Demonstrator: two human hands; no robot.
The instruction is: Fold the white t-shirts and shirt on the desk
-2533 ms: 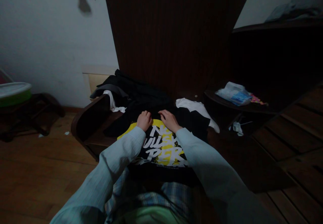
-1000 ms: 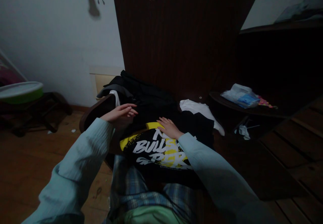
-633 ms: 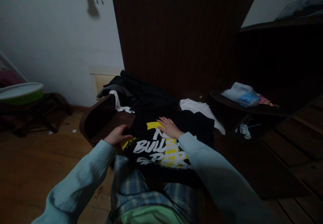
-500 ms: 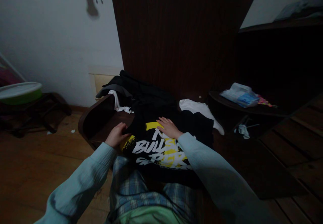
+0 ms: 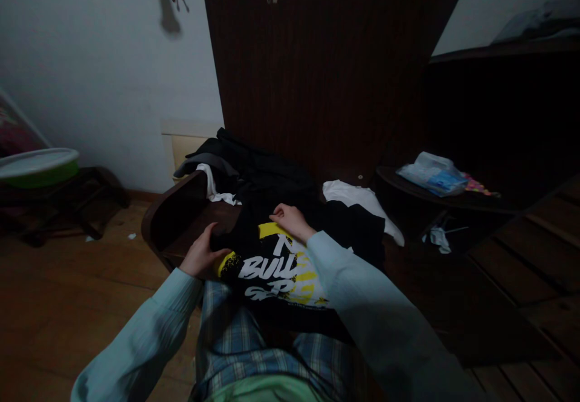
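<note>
A black T-shirt (image 5: 263,269) with white lettering and yellow patches is spread over the dark seat in front of my lap. At its left edge is my left hand (image 5: 202,255), thumb and fingers apart, the thumb by the yellow-speckled patch. My right hand (image 5: 292,220) is on the upper part of the shirt, just above the yellow strip, with fingers curled together in a pinch on the cloth. My right forearm covers part of the lettering.
Dark clothes (image 5: 267,166) are heaped behind the shirt, and a white cloth (image 5: 357,199) lies right of them. A plastic packet (image 5: 432,175) rests on a dark shelf at right. Far left, a green-sided tub (image 5: 40,169) stands on a low stool (image 5: 90,199).
My right hand has shifted slightly left, and its flat fingers have curled into a pinch. My left hand has moved slightly left and its thumb and fingers have spread.
</note>
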